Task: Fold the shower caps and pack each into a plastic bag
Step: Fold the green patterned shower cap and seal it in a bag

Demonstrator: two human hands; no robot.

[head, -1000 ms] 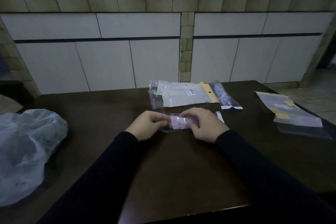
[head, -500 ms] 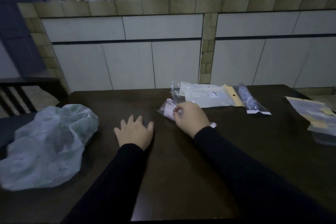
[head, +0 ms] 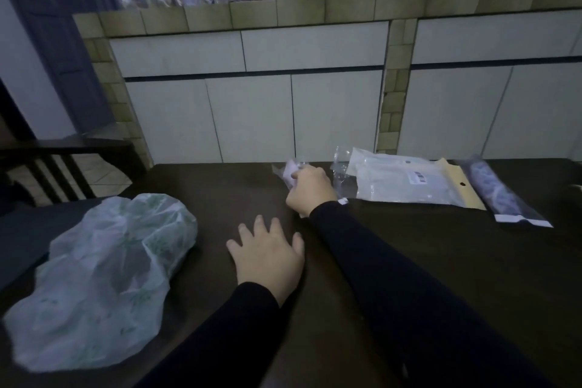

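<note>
1. Both arms wear long, close-fitting black sleeves that end at the wrists.
2. The left sleeve [head: 220,334] is plain dark fabric with a rounded cuff edge.
3. The right sleeve [head: 393,287] is the same black fabric, with soft creases along the forearm.
4. The left hand [head: 267,257] and right hand [head: 310,192] are bare, without gloves, rings or a watch showing.
</note>
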